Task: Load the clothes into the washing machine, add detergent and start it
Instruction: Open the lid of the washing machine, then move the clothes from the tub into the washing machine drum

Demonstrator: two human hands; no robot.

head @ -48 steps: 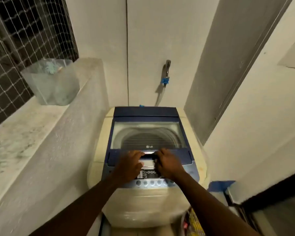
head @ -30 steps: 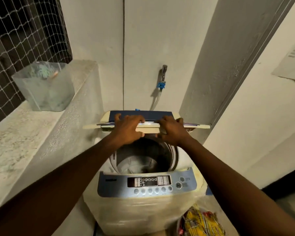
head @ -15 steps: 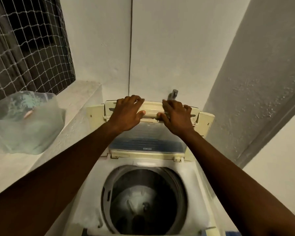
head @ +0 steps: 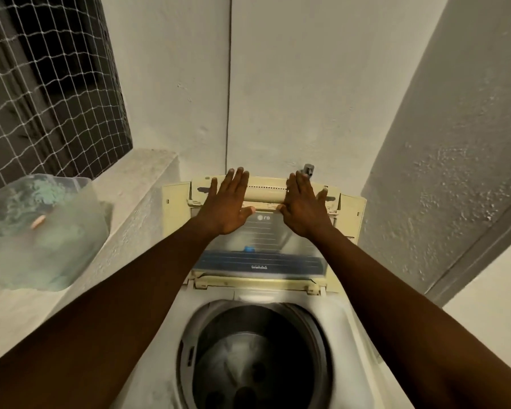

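Observation:
The top-loading washing machine (head: 351, 323) stands below me with its cream folding lid (head: 263, 240) raised upright against the back wall. Its dark round drum (head: 257, 358) lies open and looks bare inside. My left hand (head: 227, 202) rests flat on the upper left of the lid, fingers spread. My right hand (head: 304, 205) lies flat on the upper right of the lid, fingers spread too. Neither hand holds anything. No clothes or detergent show in this view.
A translucent plastic container (head: 39, 231) with greenish contents sits on the stone ledge (head: 136, 184) to the left. A netted window (head: 48, 84) is above it. A tap (head: 308, 169) pokes out of the wall behind the lid. Walls close in at right.
The lid went from closed to folded up and upright against the wall. My hands released their grip on its edge and now lie flat with fingers apart. The camera tilted over the drum.

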